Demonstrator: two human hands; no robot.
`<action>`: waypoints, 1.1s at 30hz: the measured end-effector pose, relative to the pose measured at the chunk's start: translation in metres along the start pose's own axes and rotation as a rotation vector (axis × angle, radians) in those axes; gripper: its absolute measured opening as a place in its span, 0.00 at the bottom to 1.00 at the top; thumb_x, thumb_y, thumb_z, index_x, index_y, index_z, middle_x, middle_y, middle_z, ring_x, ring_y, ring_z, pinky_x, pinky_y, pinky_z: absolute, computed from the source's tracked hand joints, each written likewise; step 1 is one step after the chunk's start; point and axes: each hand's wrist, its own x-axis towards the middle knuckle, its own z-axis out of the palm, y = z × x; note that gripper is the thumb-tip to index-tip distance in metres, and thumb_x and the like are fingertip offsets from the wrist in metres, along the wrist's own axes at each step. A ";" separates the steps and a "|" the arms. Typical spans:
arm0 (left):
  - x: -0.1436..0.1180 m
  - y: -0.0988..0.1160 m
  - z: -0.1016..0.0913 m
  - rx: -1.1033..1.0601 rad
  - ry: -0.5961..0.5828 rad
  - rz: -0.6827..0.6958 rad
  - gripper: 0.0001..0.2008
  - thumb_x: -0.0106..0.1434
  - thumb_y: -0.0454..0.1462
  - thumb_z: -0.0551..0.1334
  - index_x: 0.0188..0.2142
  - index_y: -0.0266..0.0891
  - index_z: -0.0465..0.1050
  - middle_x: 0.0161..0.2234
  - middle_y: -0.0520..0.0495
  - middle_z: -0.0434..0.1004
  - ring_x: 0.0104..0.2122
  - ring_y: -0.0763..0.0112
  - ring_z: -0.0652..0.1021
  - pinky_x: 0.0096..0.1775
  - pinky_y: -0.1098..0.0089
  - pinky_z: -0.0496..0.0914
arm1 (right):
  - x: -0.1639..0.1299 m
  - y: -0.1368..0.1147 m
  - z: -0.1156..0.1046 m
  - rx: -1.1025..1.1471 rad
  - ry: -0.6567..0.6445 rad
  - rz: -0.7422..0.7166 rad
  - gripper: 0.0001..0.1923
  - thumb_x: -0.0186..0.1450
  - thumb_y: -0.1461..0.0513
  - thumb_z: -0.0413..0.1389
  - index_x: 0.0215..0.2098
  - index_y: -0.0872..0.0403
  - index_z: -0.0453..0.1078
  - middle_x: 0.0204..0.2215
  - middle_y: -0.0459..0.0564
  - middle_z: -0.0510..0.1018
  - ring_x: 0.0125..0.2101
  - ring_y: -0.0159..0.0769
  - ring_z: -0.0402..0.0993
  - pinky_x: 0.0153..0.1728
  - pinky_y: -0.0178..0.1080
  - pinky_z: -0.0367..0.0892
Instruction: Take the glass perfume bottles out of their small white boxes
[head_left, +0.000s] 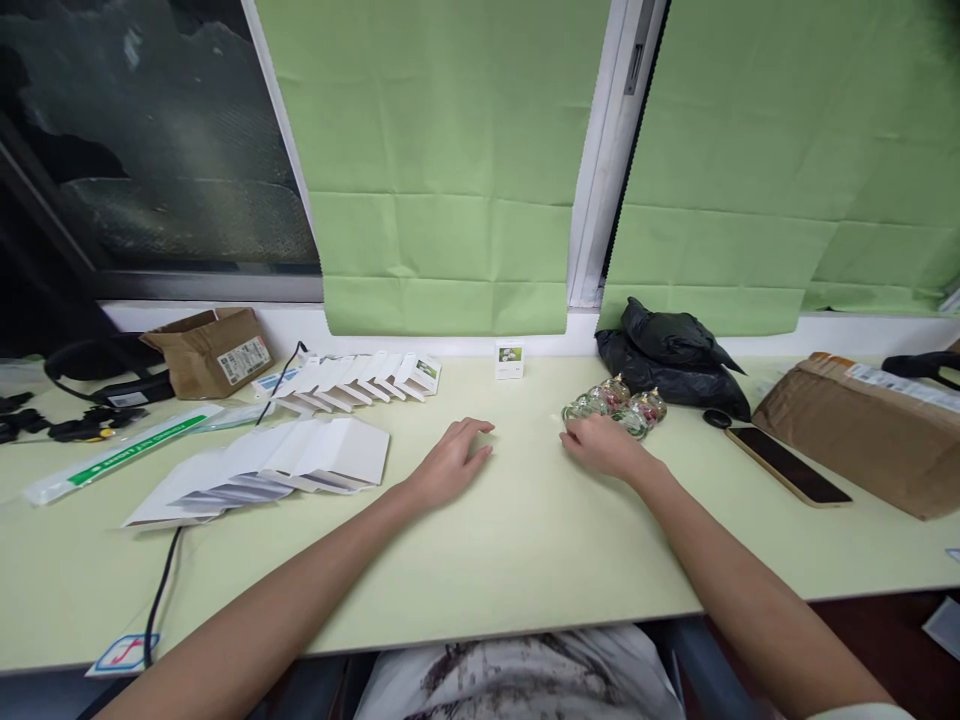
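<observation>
My left hand (450, 462) rests palm down on the pale green table (525, 540), fingers loosely apart, holding nothing. Just to its left lies a fanned stack of flat white cards (285, 465). My right hand (600, 445) lies on the table with its fingertips against a cluster of small glass ornaments (619, 405); whether it grips one is hard to tell. A small white box with a green picture (509, 360) stands upright at the back, between the hands.
A second row of white cards (360, 378) lies behind the first. A torn brown box (214, 350) and black cables sit far left. A black bag (667, 355), a phone (787, 465) and a brown parcel (862, 430) occupy the right.
</observation>
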 end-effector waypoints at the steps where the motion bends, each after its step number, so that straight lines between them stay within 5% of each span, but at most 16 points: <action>1: 0.000 0.001 0.000 -0.001 0.002 0.000 0.16 0.75 0.45 0.55 0.59 0.48 0.69 0.57 0.44 0.73 0.59 0.56 0.72 0.60 0.55 0.67 | 0.001 0.000 0.001 0.002 -0.014 0.000 0.20 0.77 0.57 0.45 0.33 0.55 0.73 0.31 0.56 0.80 0.31 0.41 0.75 0.32 0.39 0.54; 15: -0.001 0.002 -0.001 -0.013 0.011 0.025 0.16 0.74 0.45 0.56 0.58 0.47 0.71 0.56 0.44 0.76 0.58 0.55 0.73 0.60 0.53 0.69 | -0.006 0.004 -0.004 0.078 -0.064 -0.036 0.08 0.70 0.63 0.53 0.33 0.52 0.71 0.30 0.49 0.78 0.30 0.37 0.72 0.28 0.37 0.49; 23: -0.001 0.004 -0.003 -0.001 -0.018 0.038 0.15 0.74 0.45 0.56 0.56 0.47 0.73 0.54 0.44 0.77 0.57 0.55 0.74 0.60 0.52 0.69 | -0.010 0.004 -0.017 0.044 0.015 0.067 0.14 0.73 0.62 0.48 0.33 0.52 0.72 0.29 0.51 0.77 0.28 0.38 0.71 0.29 0.38 0.51; 33: 0.000 0.004 -0.003 0.011 -0.050 0.035 0.14 0.74 0.45 0.56 0.54 0.48 0.74 0.53 0.45 0.78 0.57 0.55 0.73 0.59 0.52 0.69 | -0.013 0.007 -0.017 -0.012 -0.074 0.063 0.13 0.65 0.68 0.53 0.26 0.53 0.75 0.29 0.54 0.80 0.30 0.42 0.75 0.31 0.38 0.57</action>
